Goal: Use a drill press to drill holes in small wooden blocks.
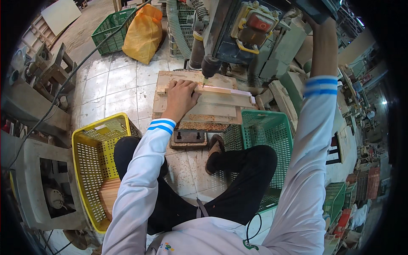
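Note:
My left hand (pixel 182 98) rests on the left part of the wooden board on the drill press table, its fingers curled over the end of a narrow wooden strip (pixel 221 90). Just right of those fingers, the thin drill bit (pixel 204 81) points down at the strip from a dark chuck (pixel 211 64); whether it touches the wood I cannot tell. Flat wooden boards (pixel 204 109) lie under and in front of the strip. My right arm reaches high to the upper right, where the right hand (pixel 313 21) is mostly hidden behind a dark machine part (pixel 316 7).
A yellow basket (pixel 78 159) with wooden pieces inside stands at my left, a green basket (pixel 267 119) at my right. The switch box (pixel 255 23) sits on the drill press. An orange-yellow sack (pixel 142 36) and another green crate (pixel 111 29) stand farther off. Sawdust (pixel 204 126) covers the table's front.

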`<state>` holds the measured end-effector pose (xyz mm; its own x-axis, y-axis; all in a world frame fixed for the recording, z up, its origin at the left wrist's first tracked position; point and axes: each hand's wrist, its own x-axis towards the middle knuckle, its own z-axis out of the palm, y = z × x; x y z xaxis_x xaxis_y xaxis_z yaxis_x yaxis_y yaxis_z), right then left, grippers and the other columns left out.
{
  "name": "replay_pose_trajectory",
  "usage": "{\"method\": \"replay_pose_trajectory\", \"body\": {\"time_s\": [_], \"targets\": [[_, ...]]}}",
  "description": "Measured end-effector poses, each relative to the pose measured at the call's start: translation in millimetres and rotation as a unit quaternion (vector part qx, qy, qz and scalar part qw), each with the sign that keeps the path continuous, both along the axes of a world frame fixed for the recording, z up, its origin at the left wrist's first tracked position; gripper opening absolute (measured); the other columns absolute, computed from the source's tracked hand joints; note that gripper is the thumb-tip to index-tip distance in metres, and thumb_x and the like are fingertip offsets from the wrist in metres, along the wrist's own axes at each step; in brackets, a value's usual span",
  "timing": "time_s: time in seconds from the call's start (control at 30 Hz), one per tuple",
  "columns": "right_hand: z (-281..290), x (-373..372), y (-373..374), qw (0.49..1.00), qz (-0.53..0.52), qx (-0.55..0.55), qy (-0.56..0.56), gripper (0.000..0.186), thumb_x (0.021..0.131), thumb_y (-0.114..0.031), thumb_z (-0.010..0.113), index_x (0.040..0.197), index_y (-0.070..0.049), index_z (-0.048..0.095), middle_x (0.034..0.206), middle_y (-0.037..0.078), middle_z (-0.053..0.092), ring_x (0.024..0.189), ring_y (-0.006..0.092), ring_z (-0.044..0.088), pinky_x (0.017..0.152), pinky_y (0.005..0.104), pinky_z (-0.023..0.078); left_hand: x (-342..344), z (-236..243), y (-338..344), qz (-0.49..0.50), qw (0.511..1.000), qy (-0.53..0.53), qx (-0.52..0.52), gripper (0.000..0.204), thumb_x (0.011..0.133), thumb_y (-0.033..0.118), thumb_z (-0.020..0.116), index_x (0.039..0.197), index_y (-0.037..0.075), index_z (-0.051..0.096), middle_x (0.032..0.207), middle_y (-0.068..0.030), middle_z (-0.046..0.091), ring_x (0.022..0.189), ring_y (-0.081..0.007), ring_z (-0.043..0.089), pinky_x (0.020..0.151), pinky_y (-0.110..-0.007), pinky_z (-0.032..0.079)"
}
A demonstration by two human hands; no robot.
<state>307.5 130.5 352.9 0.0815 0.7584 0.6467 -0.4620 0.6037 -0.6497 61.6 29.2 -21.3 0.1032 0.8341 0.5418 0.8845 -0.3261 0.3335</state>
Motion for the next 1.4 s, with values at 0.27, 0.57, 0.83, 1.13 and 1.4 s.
{"method": "replay_pose_trajectory", "body": {"time_s": [0.27, 0.57, 0.83, 1.13, 1.4], "targets": [[-24, 24, -35, 0.996, -0.028, 0.080, -0.001, 0.030, 0.103, -0.020, 0.051, 0.120, 0.002, 0.064, 0.110, 0.010, 0.069, 0.091, 0.0189, 0.066, 0.084, 0.0291, 0.056, 0, -2, 0, 0.003, 1.000, 0.006, 0.009, 0.033, 0.084, 0.028, 0.071, 0.112, 0.011, 0.073, 0.107, -0.0065, 0.071, 0.108, -0.0231, 0.062, 0.099, -0.041, 0.040], [-69, 48, -69, 0.991, -0.065, 0.118, 0.017, 0.034, 0.097, -0.028, 0.055, 0.106, 0.003, 0.065, 0.100, 0.017, 0.067, 0.105, 0.0309, 0.063, 0.103, 0.0463, 0.043, 0, -4, 0, 0.003, 1.000, -0.007, 0.000, 0.034, 0.084, 0.028, 0.071, 0.112, 0.008, 0.072, 0.112, -0.0087, 0.071, 0.110, -0.0251, 0.061, 0.103, -0.042, 0.038], [-136, 47, -155, 0.983, -0.126, 0.044, -0.125, 0.031, 0.101, -0.025, 0.055, 0.093, 0.003, 0.064, 0.076, 0.010, 0.064, 0.093, 0.0313, 0.068, 0.098, 0.0434, 0.047, 0, -4, 2, -0.003, 1.000, -0.010, -0.009, 0.034, 0.084, 0.027, 0.071, 0.112, 0.009, 0.072, 0.112, -0.0078, 0.070, 0.110, -0.0250, 0.061, 0.103, -0.042, 0.038], [-239, 21, -178, 0.902, -0.329, -0.006, -0.279, 0.043, 0.106, -0.020, 0.048, 0.140, 0.006, 0.050, 0.128, 0.018, 0.066, 0.116, 0.0225, 0.062, 0.105, 0.0342, 0.044, 1, -1, 0, 0.000, 1.000, 0.004, -0.015, 0.034, 0.087, 0.030, 0.070, 0.112, 0.008, 0.072, 0.111, -0.0076, 0.070, 0.111, -0.0244, 0.061, 0.102, -0.042, 0.038], [-294, 29, -151, 0.914, -0.317, 0.081, -0.241, 0.045, 0.109, -0.026, 0.038, 0.138, 0.006, 0.051, 0.131, 0.020, 0.064, 0.122, 0.0253, 0.060, 0.107, 0.0383, 0.044, 0, 0, -1, -0.001, 1.000, 0.003, -0.013, 0.033, 0.086, 0.030, 0.070, 0.111, 0.009, 0.072, 0.106, -0.0076, 0.070, 0.107, -0.0251, 0.061, 0.101, -0.042, 0.039]]}}
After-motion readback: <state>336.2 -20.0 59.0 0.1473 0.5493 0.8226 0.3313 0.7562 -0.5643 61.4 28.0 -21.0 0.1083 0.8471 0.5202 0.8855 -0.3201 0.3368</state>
